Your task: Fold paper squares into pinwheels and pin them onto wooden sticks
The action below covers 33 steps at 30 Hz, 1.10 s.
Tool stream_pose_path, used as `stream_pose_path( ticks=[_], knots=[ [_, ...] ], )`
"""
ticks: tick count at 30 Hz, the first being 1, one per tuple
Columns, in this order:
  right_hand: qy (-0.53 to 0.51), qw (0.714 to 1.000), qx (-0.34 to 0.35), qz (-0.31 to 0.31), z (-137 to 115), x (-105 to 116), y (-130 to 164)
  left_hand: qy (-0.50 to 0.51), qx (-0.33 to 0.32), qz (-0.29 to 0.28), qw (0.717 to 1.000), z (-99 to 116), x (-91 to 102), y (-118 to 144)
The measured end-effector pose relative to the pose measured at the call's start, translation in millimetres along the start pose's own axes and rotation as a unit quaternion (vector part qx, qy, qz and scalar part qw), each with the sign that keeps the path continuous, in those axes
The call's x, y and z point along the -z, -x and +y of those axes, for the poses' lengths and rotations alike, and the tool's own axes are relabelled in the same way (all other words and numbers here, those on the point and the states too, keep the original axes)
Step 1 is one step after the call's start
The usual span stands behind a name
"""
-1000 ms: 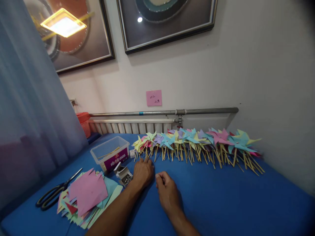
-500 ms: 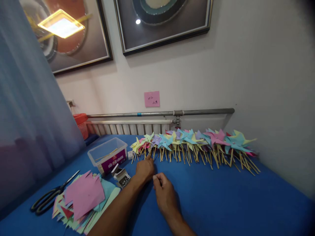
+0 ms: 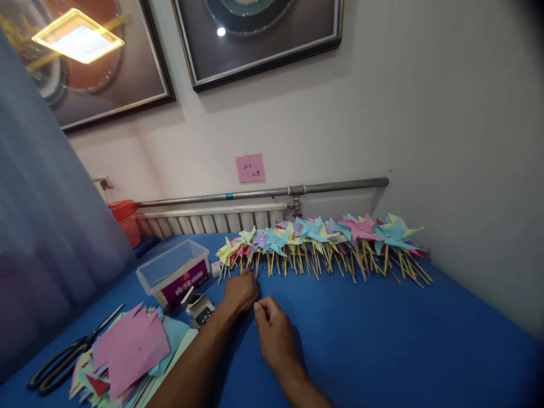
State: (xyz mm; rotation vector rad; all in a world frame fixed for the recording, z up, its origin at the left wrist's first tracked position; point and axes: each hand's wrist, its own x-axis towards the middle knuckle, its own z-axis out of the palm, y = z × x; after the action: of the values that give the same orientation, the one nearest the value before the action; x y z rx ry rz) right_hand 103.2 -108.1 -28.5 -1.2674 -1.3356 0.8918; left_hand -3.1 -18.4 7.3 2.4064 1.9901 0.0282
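My left hand [image 3: 241, 292] reaches forward to the lower ends of the sticks at the left of the pinwheel row. Its fingers are closed around the stick of a pinwheel [image 3: 260, 241] with a purple paper head; the fingertips are partly hidden. Nearer to me, my right hand [image 3: 274, 334] rests just above or on the blue table [image 3: 361, 334], fingers curled in and thumb against the index finger. Nothing sticks out of it. Many-coloured paper pinwheels [image 3: 312, 229] on thin wooden sticks lie side by side along the wall, heads away from me.
Left of my forearm are a small open box [image 3: 198, 309] of metal pins, a clear plastic tub [image 3: 174, 269] with sticks, stacked coloured paper pieces [image 3: 131, 345] and black-handled scissors [image 3: 63, 360]. A radiator [image 3: 208, 221] and a pipe [image 3: 340, 186] run along the wall behind.
The view has turned slightly to the right, so everything appears shifted left. Both hands keep almost the same pose, the left still at the stick ends.
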Motion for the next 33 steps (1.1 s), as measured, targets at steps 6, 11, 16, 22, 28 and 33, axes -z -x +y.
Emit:
stream_pose_path(
  ticks=[6, 11, 16, 22, 28, 33],
  knots=[
    [0.005, 1.000, -0.004, 0.002, -2.9, 0.7, 0.8, 0.000, 0.026, 0.007, 1.000, -0.8, -3.0, -0.1],
    [-0.001, 1.000, -0.001, -0.002, -5.3, 2.5, 2.3, 0.004, 0.023, 0.005, 1.000, 1.9, -2.3, 5.1],
    [-0.007, 1.000, -0.010, -0.009, -4.7, 1.9, 2.3, -0.003, 0.052, 0.005, 0.999, 3.7, -3.9, 14.4],
    [-0.001, 1.000, -0.010, -0.007, -3.3, 2.1, 2.3, -0.011, 0.054, 0.019, 0.998, 6.6, -0.1, 20.4],
    [0.006, 1.000, 0.005, -0.004, -4.2, 3.9, 2.0, 0.001, 0.054, 0.008, 0.999, 7.4, 3.4, 18.6],
    [0.004, 1.000, 0.007, -0.001, -5.1, 4.1, 1.9, 0.005, 0.064, 0.010, 0.998, 9.1, 3.4, 19.1]
  ],
)
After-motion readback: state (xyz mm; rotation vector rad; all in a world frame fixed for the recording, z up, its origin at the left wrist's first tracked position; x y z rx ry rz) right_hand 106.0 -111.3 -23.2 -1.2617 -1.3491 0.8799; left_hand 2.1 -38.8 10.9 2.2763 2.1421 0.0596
